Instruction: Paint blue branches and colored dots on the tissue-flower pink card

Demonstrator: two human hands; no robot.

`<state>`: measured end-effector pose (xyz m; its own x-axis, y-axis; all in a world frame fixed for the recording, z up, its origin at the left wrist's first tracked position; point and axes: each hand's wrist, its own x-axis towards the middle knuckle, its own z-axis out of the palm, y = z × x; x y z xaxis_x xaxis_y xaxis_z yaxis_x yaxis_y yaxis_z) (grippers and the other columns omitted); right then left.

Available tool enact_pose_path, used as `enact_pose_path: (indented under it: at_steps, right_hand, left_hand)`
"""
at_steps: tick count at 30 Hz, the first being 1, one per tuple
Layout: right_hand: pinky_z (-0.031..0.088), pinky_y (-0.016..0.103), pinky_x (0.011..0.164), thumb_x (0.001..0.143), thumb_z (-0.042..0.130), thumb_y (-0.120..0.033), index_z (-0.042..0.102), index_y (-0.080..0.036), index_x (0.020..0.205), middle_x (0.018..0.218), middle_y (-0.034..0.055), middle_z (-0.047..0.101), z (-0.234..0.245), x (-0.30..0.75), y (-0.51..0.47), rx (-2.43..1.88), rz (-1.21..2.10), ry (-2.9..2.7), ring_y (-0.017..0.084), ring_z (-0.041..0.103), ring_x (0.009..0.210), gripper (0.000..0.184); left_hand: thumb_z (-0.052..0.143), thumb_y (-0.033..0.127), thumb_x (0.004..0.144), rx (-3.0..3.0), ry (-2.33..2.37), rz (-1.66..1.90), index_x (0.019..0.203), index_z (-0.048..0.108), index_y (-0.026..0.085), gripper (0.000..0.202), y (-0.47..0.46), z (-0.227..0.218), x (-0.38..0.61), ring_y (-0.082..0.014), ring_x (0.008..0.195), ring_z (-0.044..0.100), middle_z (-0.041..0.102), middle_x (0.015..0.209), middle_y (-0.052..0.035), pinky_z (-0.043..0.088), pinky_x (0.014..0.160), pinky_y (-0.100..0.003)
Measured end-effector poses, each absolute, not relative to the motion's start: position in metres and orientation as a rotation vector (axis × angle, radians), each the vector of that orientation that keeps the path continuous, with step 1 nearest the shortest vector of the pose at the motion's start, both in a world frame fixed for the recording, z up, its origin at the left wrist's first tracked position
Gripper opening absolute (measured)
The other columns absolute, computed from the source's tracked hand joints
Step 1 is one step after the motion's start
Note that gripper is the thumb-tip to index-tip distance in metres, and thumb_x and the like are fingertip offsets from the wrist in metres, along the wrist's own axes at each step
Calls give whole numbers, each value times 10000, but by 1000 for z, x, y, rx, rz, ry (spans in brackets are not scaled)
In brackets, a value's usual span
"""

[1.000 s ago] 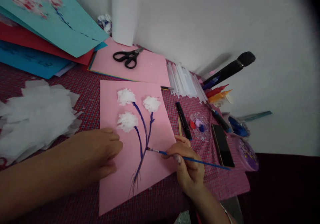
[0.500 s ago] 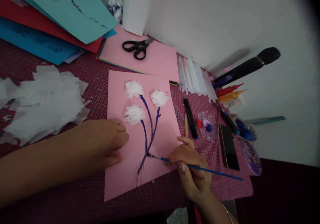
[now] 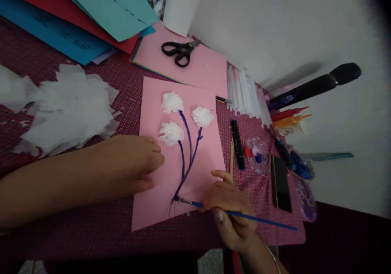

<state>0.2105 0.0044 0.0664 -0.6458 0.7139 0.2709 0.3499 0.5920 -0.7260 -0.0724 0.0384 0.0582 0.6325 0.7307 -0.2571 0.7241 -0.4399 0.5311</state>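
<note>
A pink sheet of paper [image 3: 152,209] lies on the checked cloth, bearing three white tissue flowers [image 3: 171,133] with dark blue painted stems [image 3: 195,152]. My right hand [image 3: 230,209] grips a blue paintbrush [image 3: 262,221], its bristles touching the paper at the lower end of the stems. Thin dark pencil-like lines fan out just below the tip. On the sheet's left side rests my left hand [image 3: 146,164], fingers curled in a loose fist with nothing visible in them. A clear flower-shaped palette [image 3: 258,168] with red, lilac and dark blue paint sits to the right.
White tissue pieces [image 3: 73,107] are piled at left. Black scissors [image 3: 180,53] lie on pink paper at the back. Right of the sheet are a black marker [image 3: 237,143], a phone [image 3: 281,184], glue sticks [image 3: 244,93] and a large brush [image 3: 324,82]. Coloured cards [image 3: 122,17] overlap at upper left.
The brush tip has moved down along the stems to their lower end, and the stem paint there is darker. My left hand stays on the paper. The view has shifted slightly.
</note>
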Motion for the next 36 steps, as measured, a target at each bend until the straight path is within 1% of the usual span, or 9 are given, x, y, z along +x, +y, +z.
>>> enact_pose_path:
  at_steps: [5,10,14,19,21,24,27,31,36]
  right_hand:
    - [414,478,1019,960,429,-222,610,-248,879,674,-41,700,70,205,6,-787,916,-2265,141,656,579,199]
    - [434,502,1020,995,421,-317,630,-267,878,669,-39,715,65,208,3,-747,1162,-2135,152,670,588,245]
    - [407,540,1040,989,432,-278,647,-268,905,703,-24,721,61,213,2,-855,1015,-2038,168,670,620,231]
    - [419,519,1015,973,421,-242,638,-267,931,691,-27,708,66,209,5,-822,894,-2195,164,664,604,222]
    - [442,495,997,980,426,-266,635,-268,905,669,-35,701,71,206,5,-776,978,-2215,154,658,583,223]
    - [484,450,965,1006,429,-347,642,-280,849,629,-53,695,73,204,4,-721,1284,-2111,139,655,555,273]
    - [497,465,958,1007,459,-387,651,-283,851,604,-53,688,66,209,1,-776,1405,-1874,150,664,563,268]
    - [492,517,959,995,496,-354,654,-268,892,600,-38,675,53,218,4,-901,1261,-1627,178,658,586,208]
    - [545,430,884,975,540,-305,682,-235,953,711,2,689,61,221,17,-1084,1001,-1490,178,670,694,160]
  left_hand:
    - [626,176,741,2263,1129,-12,718,568,225,80,38,60,-71,-186,682,529,584,797,-26,387,600,-322]
    - [627,182,729,2256,1125,-1,708,556,231,88,40,57,-70,-196,695,534,582,791,-27,392,607,-333]
    - [617,175,729,2257,1119,29,699,553,231,91,40,57,-70,-191,669,520,579,788,-25,385,592,-333]
    - [631,157,707,2244,1131,66,689,555,230,107,38,58,-72,-184,650,512,575,768,-22,381,587,-325]
    - [633,163,715,2252,1138,51,696,558,229,102,38,57,-72,-182,656,516,581,777,-23,382,587,-323]
    - [633,186,748,2264,1130,31,709,570,227,85,38,57,-72,-184,680,534,597,791,-26,395,601,-322]
    - [608,193,805,2260,1115,44,725,601,224,86,39,58,-69,-196,724,569,622,798,-29,428,662,-330]
    - [578,169,848,2253,1139,-22,749,626,210,118,40,59,-68,-217,793,606,649,834,-46,442,739,-349]
    - [556,189,877,2288,1097,29,719,555,204,159,39,58,-75,-183,742,566,612,812,-28,413,699,-323]
